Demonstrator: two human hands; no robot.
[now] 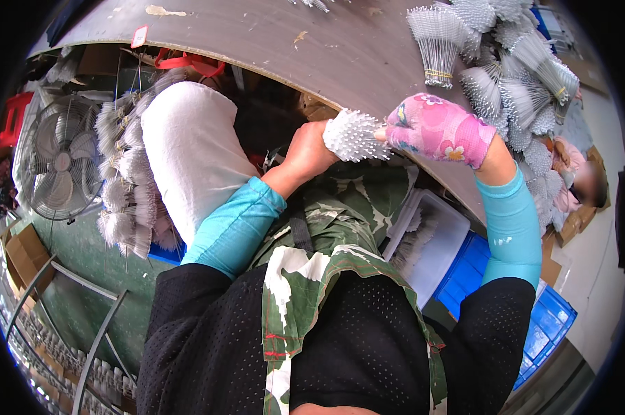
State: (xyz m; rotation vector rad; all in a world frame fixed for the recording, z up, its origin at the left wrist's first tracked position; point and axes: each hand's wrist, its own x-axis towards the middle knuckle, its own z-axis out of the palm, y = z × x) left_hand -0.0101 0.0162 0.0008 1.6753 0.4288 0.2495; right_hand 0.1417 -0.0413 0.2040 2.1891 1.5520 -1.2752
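Note:
My left hand (307,153) is bare and grips a round bundle of thin white sticks (352,135) at the table's near edge. The bundle's tips point toward the camera. My right hand (438,128), in a pink flowered glove, pinches at the right side of the same bundle. Both forearms wear light blue sleeves. A camouflage apron hangs below the hands.
The brown table (312,48) carries several tied bundles of white sticks (513,76) at the far right. A white sack (191,155) with more bundles and a floor fan (62,159) stand at the left. A clear tray (430,238) rests on blue crates (534,325) at the right. Another person (589,181) sits at the far right.

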